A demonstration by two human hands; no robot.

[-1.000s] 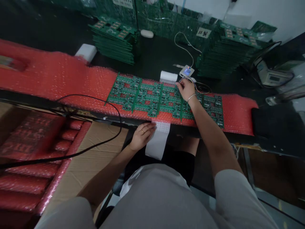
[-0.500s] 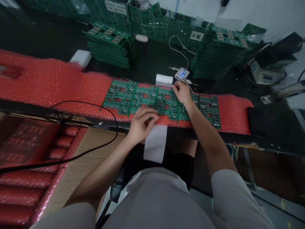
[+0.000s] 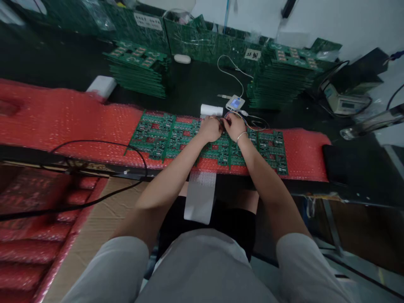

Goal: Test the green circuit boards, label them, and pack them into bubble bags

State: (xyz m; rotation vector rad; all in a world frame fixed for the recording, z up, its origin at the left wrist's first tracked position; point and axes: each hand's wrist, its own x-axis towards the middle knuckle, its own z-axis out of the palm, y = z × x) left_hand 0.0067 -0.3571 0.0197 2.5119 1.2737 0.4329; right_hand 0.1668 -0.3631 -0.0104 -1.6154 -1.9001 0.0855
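Five green circuit boards (image 3: 176,136) lie side by side in one row on one sheet of red bubble wrap (image 3: 69,120), near the bench's front edge. Two hands meet over the row. Two tall stacks of boards (image 3: 137,67) stand towards the back edge. One white paper strip (image 3: 199,198) hangs over the front edge.

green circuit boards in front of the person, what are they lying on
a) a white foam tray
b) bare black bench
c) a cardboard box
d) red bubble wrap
d: the row of green circuit boards lies flat on the sheet of red bubble wrap stretched along the bench, with the left hand and right hand meeting over the boards.
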